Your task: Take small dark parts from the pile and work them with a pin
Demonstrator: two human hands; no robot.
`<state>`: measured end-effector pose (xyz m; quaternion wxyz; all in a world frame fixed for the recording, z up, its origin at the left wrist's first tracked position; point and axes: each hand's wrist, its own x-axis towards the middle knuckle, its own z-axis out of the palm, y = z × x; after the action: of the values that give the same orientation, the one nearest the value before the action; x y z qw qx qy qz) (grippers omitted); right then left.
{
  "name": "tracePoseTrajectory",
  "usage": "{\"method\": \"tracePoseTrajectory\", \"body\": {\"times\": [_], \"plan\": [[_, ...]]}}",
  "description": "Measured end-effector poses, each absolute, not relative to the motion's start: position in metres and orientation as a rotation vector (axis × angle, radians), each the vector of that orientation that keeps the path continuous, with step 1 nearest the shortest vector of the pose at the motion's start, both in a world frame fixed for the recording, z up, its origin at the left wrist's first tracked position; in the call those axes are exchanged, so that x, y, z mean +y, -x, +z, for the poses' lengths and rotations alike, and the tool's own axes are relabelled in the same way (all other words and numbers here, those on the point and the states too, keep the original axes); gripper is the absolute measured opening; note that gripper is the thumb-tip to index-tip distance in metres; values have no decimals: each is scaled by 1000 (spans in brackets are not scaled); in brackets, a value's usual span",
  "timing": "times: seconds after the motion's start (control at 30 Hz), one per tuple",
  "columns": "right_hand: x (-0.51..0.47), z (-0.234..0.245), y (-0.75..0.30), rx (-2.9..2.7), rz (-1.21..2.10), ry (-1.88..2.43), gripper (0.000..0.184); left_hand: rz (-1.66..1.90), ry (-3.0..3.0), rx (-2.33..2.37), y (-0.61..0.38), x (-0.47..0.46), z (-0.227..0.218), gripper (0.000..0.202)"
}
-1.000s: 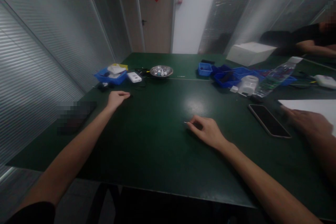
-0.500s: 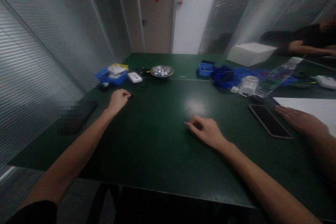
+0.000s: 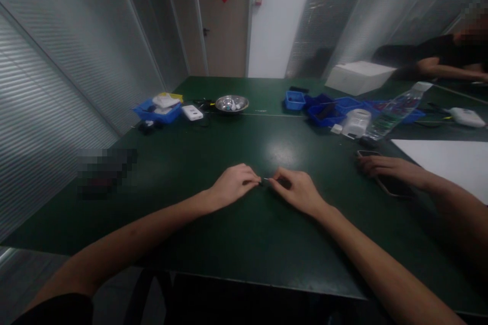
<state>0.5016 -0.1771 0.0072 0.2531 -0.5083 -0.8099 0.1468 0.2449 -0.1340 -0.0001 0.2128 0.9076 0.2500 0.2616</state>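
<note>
My left hand (image 3: 233,186) and my right hand (image 3: 298,189) meet fingertip to fingertip at the middle of the dark green table (image 3: 229,233). Both are pinched shut. Between the fingertips lies a tiny pale part (image 3: 264,180), too small to name. My right hand pinches its right end and my left hand pinches a small dark bit against its left end. Both forearms rest low over the table.
Another person's hand (image 3: 385,166) covers a black phone (image 3: 392,189) at right, beside a white sheet (image 3: 446,160). Further back stand a metal bowl (image 3: 231,103), blue bins (image 3: 156,110), more blue bins (image 3: 328,109), a water bottle (image 3: 396,111) and a white box (image 3: 358,77).
My left hand has come back from the far left of the table to meet my right hand at the middle. The other person's hand has slid left onto the phone.
</note>
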Motion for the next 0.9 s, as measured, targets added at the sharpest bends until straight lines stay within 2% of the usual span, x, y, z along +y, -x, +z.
{"method": "tracePoseTrajectory", "body": {"times": [0.13,0.7,0.9], "plan": [[-178,9,-502,-2217,391,1359,21,755,-2327,784,-252,-144,1,13],[-180,10,-499,-2274,322,1307,18,685,-2285,835,-252,-142,6,15],[-185,12,-477,-2259,422,1133,20,666,-2294,834,-253,-141,6,18]]}}
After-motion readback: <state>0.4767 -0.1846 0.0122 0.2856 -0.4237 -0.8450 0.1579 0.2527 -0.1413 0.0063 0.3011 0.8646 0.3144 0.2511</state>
